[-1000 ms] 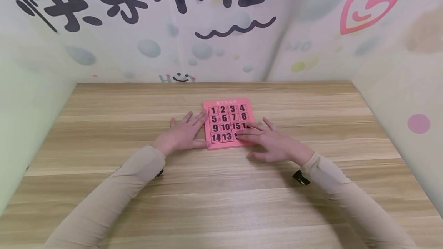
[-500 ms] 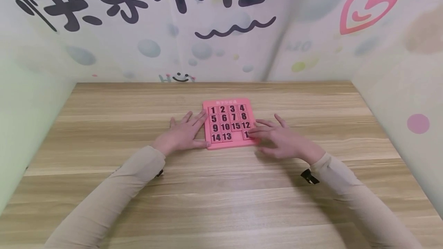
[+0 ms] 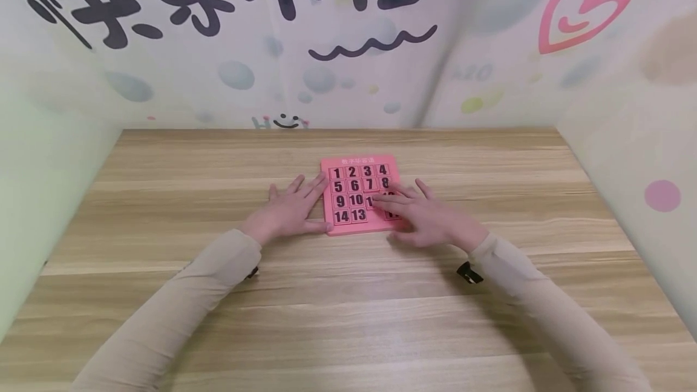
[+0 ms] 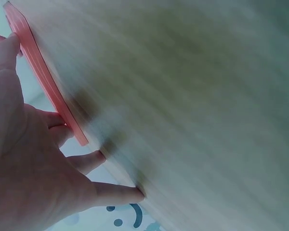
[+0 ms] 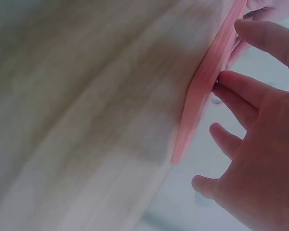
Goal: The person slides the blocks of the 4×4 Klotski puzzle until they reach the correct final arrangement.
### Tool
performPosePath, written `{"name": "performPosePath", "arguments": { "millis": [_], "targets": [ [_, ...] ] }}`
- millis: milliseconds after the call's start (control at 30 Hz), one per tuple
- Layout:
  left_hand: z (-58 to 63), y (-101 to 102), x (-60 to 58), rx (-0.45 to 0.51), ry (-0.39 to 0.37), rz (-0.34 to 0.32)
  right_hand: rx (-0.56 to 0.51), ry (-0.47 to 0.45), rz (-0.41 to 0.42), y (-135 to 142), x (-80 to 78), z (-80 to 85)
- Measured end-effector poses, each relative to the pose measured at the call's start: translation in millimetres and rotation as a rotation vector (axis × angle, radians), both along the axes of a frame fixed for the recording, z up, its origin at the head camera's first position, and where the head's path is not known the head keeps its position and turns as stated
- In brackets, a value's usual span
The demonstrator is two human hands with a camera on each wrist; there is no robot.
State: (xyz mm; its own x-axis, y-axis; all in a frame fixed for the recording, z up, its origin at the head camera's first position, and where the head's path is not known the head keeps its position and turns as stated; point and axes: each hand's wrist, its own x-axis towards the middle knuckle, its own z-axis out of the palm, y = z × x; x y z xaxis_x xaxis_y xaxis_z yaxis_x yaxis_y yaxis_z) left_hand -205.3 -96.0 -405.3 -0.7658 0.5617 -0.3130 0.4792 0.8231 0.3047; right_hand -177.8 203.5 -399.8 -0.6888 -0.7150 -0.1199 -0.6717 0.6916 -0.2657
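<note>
A pink number slide puzzle (image 3: 348, 230) lies flat on the wooden table, its numbered tiles in rows. My left hand (image 3: 283, 213) rests at its left side, thumb near the lower left corner and fingers spread straight along the left edge. In the left wrist view, the thumb and some fingers touch the puzzle's side (image 4: 50, 89). My right hand (image 3: 430, 215) reaches over the puzzle from the right, fingertips on the tile right of the 10 tile (image 3: 356, 199). This hand partly covers the right-hand tiles. A gap shows in the bottom row, right of the 13 tile (image 3: 359, 215).
The wooden table (image 3: 337, 313) spreads around the puzzle. Behind it stands a white wall (image 3: 190, 89) with dark writing, coloured spots and a pink heart (image 3: 585, 14). Pale side walls close in the left and right.
My right hand first drew the bottom-row tile right into the corner, opening the gap. It has since moved back left onto the 15 tile. The left hand stays put.
</note>
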Motion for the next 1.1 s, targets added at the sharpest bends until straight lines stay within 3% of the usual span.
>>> {"name": "performPosePath", "arguments": {
  "millis": [333,833,1100],
  "targets": [
    [-2.3,0,-1.8,-0.012,-0.005,0.004,-0.003,0.061,0.077,3,12.2,0.9],
    [0.3,0,0.9,-0.006,-0.008,0.002,-0.042,0.049,0.082,6,16.1,-1.0],
    [-0.9,0,1.5,0.003,-0.017,-0.001,-0.077,0.025,0.043,10,14.7,-2.7]
  ]
}}
